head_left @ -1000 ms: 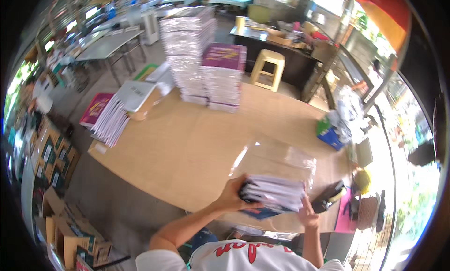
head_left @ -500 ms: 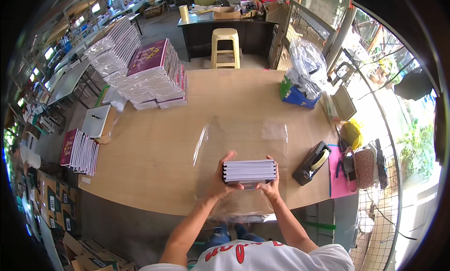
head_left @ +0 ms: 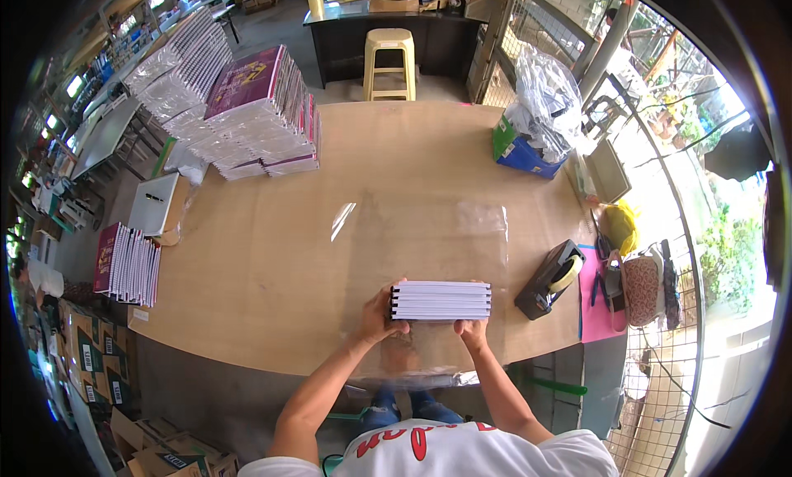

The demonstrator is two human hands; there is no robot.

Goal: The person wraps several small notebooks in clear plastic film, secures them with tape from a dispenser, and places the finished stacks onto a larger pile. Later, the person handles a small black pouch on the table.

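Between my two hands is a small stack of books, held on edge so that several white page blocks face up. My left hand grips the stack's left end, with its thumb on the near side. At the right end my right hand is closed on the same stack, most of its fingers hidden behind it. Beneath the stack a clear plastic sheet lies flat on the table, reaching to the near edge.
Tall piles of plastic-wrapped purple books stand at the back left of the table. More books lean at the left edge. On the right are a tape dispenser, a pink sheet and a blue box stuffed with plastic.
The stack is now more level, both hands still gripping its ends. My left fingers have closed in against it. The whole view has shifted slightly.
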